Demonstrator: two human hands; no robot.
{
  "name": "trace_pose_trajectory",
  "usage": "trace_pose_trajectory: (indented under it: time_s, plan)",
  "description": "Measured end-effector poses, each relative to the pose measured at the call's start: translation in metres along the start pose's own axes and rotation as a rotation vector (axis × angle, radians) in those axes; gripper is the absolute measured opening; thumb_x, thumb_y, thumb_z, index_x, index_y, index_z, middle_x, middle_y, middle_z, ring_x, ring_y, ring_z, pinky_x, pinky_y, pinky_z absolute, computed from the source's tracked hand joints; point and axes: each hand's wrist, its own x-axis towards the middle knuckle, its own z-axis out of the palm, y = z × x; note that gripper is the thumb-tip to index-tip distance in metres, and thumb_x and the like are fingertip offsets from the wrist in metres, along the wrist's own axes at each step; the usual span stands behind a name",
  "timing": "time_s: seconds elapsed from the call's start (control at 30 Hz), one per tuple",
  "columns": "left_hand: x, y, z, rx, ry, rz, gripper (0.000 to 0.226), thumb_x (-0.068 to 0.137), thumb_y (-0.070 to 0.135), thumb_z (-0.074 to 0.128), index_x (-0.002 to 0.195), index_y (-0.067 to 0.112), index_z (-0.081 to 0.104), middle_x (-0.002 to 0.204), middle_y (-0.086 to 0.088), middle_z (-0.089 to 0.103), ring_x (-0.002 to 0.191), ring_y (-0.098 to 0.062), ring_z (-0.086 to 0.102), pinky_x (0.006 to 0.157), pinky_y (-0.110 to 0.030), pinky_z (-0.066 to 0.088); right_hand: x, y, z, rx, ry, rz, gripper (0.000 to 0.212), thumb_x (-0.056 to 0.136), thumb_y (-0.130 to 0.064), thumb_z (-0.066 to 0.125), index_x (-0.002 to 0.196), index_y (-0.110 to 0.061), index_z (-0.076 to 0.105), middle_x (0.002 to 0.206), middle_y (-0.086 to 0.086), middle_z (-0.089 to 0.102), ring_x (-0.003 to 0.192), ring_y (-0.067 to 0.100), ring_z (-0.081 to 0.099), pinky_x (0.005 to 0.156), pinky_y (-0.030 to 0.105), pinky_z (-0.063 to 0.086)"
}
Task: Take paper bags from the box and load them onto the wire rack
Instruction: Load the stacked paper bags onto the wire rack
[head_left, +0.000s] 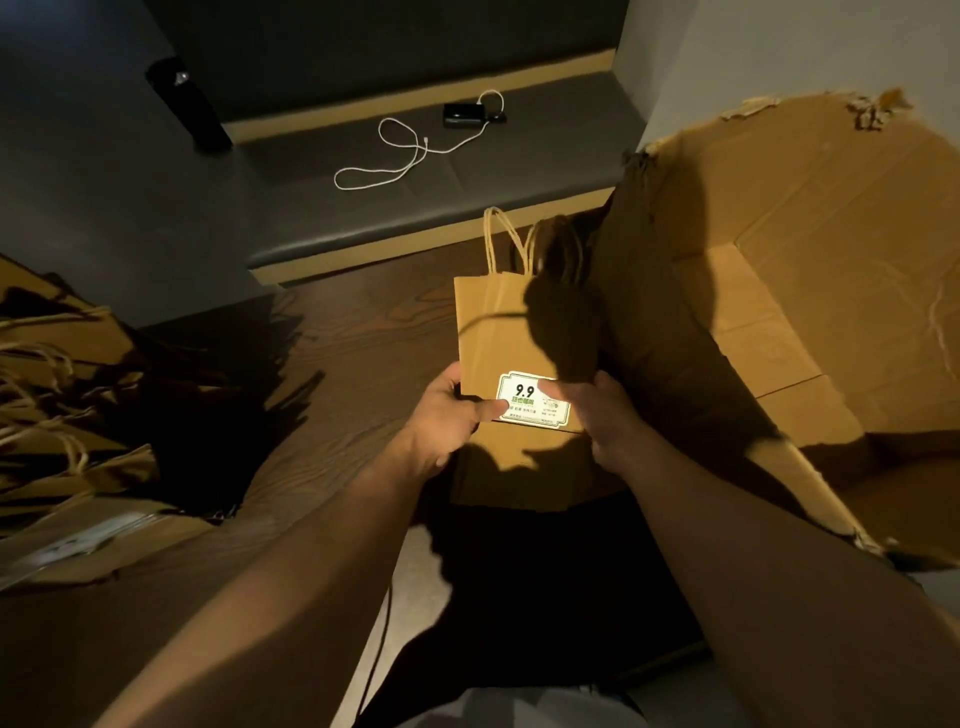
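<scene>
Right of the paper bag (498, 332) stands the torn, open cardboard box (800, 291); left of it lies a bag pile (67, 405). Left hand (447, 421) and right hand (608, 421) pinch the bag's lower edges, thumbs beside its label (532, 400).

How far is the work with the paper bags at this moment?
Done: a pile of bags already lies at the left, though the wire rack under it cannot be made out. In hand: the left hand and right hand together hold a flat paper bag with a white label. Left: the box looks nearly empty in its visible part, so probably few bags remain.
</scene>
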Motion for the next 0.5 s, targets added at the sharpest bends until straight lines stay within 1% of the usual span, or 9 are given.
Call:
trace_pose_trajectory:
  time_s: [0.03, 0.07, 0.13, 0.17, 0.23, 0.3, 0.37, 0.43, 0.5]
  plan:
    - [-0.003, 0.004, -0.005, -0.001, -0.006, 0.015, 0.038, 0.085, -0.014, 0.063, 0.12, 0.0, 0.056, 0.098, -0.007, 0.065, 0.043, 0.004, 0.056, 0.052, -0.03, 0.051, 0.001, -0.002, 0.002, 0.014, -0.025, -0.018, 0.077, 0.056, -0.027, 0.086, 0.124, -0.008, 0.055, 0.112, 0.012, 0.07, 0.093, 0.027, 0.071, 0.085, 0.042, 0.057]
    - [-0.008, 0.008, -0.009, -0.015, -0.004, 0.03, 0.041, 0.084, -0.015, 0.065, 0.121, -0.001, 0.057, 0.091, -0.007, 0.066, 0.037, 0.004, 0.051, 0.044, -0.023, 0.048, 0.002, -0.003, 0.006, 0.034, -0.054, -0.025, 0.081, 0.052, -0.027, 0.087, 0.125, -0.008, 0.055, 0.112, 0.013, 0.07, 0.095, 0.029, 0.071, 0.087, 0.047, 0.056]
    - [-0.014, 0.009, -0.024, -0.061, 0.004, 0.063, 0.04, 0.08, -0.012, 0.071, 0.117, -0.001, 0.062, 0.075, -0.002, 0.07, 0.044, -0.005, 0.055, 0.047, -0.014, 0.044, -0.011, -0.014, 0.017, 0.1, -0.117, -0.029, 0.063, 0.067, -0.01, 0.083, 0.123, -0.005, 0.055, 0.108, 0.014, 0.071, 0.093, 0.032, 0.071, 0.085, 0.048, 0.057]
    - [-0.018, 0.011, -0.031, -0.093, 0.011, 0.069, 0.037, 0.081, -0.008, 0.072, 0.115, -0.001, 0.063, 0.073, -0.003, 0.072, 0.05, -0.009, 0.059, 0.051, -0.014, 0.046, -0.018, -0.019, 0.023, 0.127, -0.146, -0.029, 0.048, 0.075, -0.001, 0.077, 0.119, -0.005, 0.057, 0.104, 0.013, 0.072, 0.091, 0.031, 0.071, 0.081, 0.045, 0.058]
    - [-0.031, 0.015, -0.045, -0.172, 0.017, 0.08, 0.025, 0.092, 0.003, 0.064, 0.117, -0.002, 0.061, 0.078, -0.009, 0.073, 0.049, -0.006, 0.062, 0.049, -0.015, 0.048, -0.021, -0.024, 0.031, 0.17, -0.168, -0.054, 0.039, 0.079, 0.007, 0.071, 0.112, -0.01, 0.062, 0.095, 0.004, 0.074, 0.084, 0.021, 0.071, 0.073, 0.034, 0.057]
    - [-0.041, 0.017, -0.061, -0.306, -0.025, 0.079, 0.03, 0.103, 0.015, 0.047, 0.124, -0.004, 0.057, 0.082, -0.01, 0.074, 0.06, -0.008, 0.068, 0.063, -0.021, 0.059, -0.029, -0.028, 0.042, 0.184, -0.198, -0.086, 0.036, 0.078, 0.007, 0.071, 0.107, -0.013, 0.064, 0.084, -0.004, 0.075, 0.077, 0.013, 0.07, 0.069, 0.028, 0.055]
    - [-0.047, 0.016, -0.077, -0.403, -0.007, 0.04, 0.033, 0.104, 0.021, 0.045, 0.127, 0.002, 0.06, 0.105, -0.015, 0.073, 0.082, -0.021, 0.071, 0.08, -0.037, 0.06, -0.039, -0.032, 0.052, 0.201, -0.25, -0.078, 0.033, 0.076, 0.004, 0.072, 0.105, -0.01, 0.067, 0.084, -0.004, 0.075, 0.082, 0.016, 0.07, 0.076, 0.031, 0.054]
    - [-0.051, 0.013, -0.092, -0.387, 0.068, 0.035, 0.028, 0.102, 0.022, 0.05, 0.118, 0.007, 0.067, 0.113, -0.018, 0.072, 0.088, -0.027, 0.071, 0.08, -0.041, 0.061, -0.047, -0.032, 0.061, 0.194, -0.275, -0.056, 0.041, 0.071, -0.003, 0.075, 0.112, -0.007, 0.068, 0.091, -0.001, 0.074, 0.088, 0.018, 0.067, 0.08, 0.032, 0.052]
    - [-0.057, 0.01, -0.105, -0.385, 0.129, 0.06, 0.025, 0.098, 0.021, 0.057, 0.112, 0.005, 0.07, 0.109, -0.019, 0.072, 0.092, -0.031, 0.071, 0.082, -0.043, 0.06, -0.053, -0.031, 0.072, 0.185, -0.304, -0.039, 0.031, 0.076, -0.004, 0.073, 0.107, -0.006, 0.069, 0.084, -0.002, 0.072, 0.078, 0.015, 0.065, 0.068, 0.027, 0.053]
